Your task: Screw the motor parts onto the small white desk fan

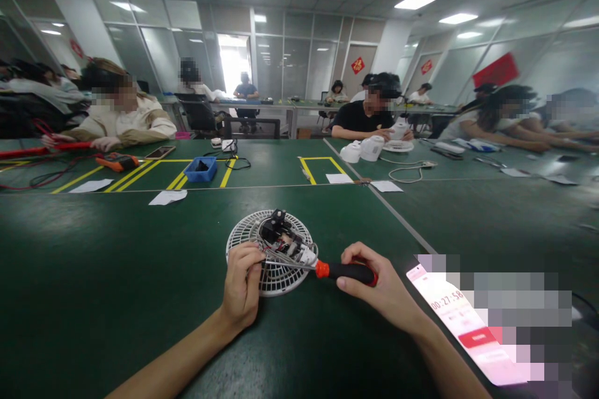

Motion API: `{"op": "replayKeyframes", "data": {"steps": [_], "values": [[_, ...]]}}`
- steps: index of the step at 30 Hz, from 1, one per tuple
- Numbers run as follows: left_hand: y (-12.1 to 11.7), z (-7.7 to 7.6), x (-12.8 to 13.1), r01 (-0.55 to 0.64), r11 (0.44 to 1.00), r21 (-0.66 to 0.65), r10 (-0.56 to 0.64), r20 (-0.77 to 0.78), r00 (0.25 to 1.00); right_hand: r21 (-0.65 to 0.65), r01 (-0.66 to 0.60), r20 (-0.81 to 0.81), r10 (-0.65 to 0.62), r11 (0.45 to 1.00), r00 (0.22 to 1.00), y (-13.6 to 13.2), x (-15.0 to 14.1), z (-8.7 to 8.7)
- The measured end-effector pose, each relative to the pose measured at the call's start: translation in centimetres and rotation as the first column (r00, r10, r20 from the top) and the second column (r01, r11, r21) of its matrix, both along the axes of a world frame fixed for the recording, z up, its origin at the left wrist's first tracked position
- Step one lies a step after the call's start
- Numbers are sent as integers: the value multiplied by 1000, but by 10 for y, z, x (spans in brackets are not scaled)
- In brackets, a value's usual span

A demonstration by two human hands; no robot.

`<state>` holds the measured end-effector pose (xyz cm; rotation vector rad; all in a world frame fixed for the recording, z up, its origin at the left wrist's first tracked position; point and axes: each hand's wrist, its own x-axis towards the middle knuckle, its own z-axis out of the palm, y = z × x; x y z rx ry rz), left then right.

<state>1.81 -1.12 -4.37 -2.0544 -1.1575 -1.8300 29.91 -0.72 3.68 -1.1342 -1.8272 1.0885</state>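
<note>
A screwdriver [350, 273] with a black and red handle lies in the fingers of my right hand [374, 277], its shaft pointing left. At the tip end of the shaft, my left hand [244, 280] is closed in a pinch; what sits between the fingertips is too small to make out. Behind the shaft is a small motor assembly [281, 234] with black parts, wires and a white piece. It rests on a round white fan grille [278, 287], which lies flat on the green table [187, 249]. My left fingers hide the grille's left edge.
A lit phone [468, 318] lies right of my right arm. Farther off are a blue bin [200, 169], an orange multimeter [118, 162], paper slips [168, 197] and a cable [407, 171]. Across the table, a person in black [362, 115] handles white fan parts [372, 147].
</note>
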Motion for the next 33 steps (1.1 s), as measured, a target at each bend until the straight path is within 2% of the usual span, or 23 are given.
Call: {"op": "replayKeyframes", "data": {"steps": [8,13,23,30,33], "values": [[0,1,-2,26,1000,-4,-26,-30,999,-94,-88,41,93,992,995,2,2,1],[0,0,-2,29,1000,-8,-30,-31,999,-53,-98,63,101,994,993,2,3,3],[-1,7,0,-10,1000,10,10,-64,998,-49,-82,83,85,995,993,2,4,5],[-5,5,-1,77,997,13,-74,-151,986,-232,-122,73,142,965,987,2,9,6],[-6,7,0,105,994,16,-100,-180,979,-226,-126,108,154,966,982,2,11,7]]}}
